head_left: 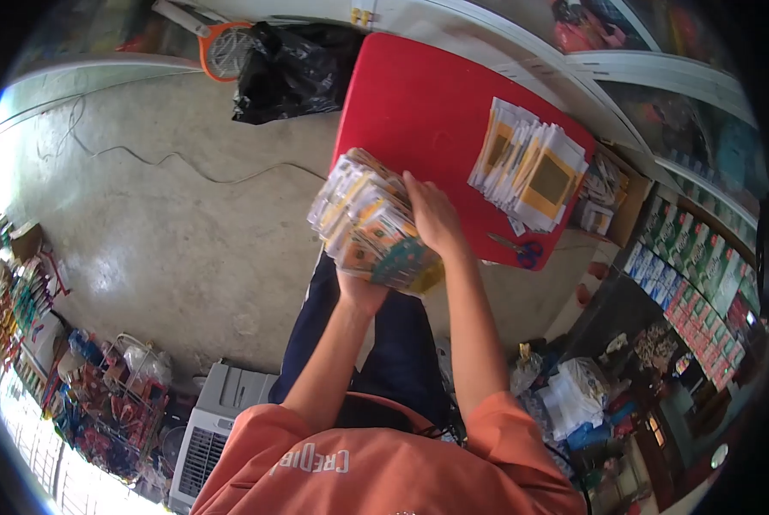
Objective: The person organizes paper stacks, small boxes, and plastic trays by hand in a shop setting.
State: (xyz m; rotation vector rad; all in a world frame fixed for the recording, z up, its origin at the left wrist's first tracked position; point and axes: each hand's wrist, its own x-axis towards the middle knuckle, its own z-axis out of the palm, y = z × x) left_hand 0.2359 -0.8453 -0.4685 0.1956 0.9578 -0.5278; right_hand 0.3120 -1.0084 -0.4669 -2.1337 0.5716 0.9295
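I hold a thick stack of printed packets (pixel 371 225) above my lap, beside the left edge of a red table (pixel 401 94). The packets are white, yellow and orange, with a teal one near the bottom. My left hand (pixel 363 290) is under the near end of the stack, its fingers hidden beneath it. Against the stack's right side, my right hand (pixel 434 215) is closed, fingers pressed along the edge. A second pile of white and yellow packets (pixel 530 163) lies fanned on the table's right part. Near the table's front corner are scissors (pixel 521 249) with dark blue handles.
A black plastic bag (pixel 294 73) and an orange racket (pixel 223 51) lie beyond the table. An open cardboard box (pixel 629 202) with packets adjoins its right side. A cable (pixel 174 159) crosses the floor. A grey appliance (pixel 217 421) stands behind left; stocked shelves (pixel 693 266) line the right.
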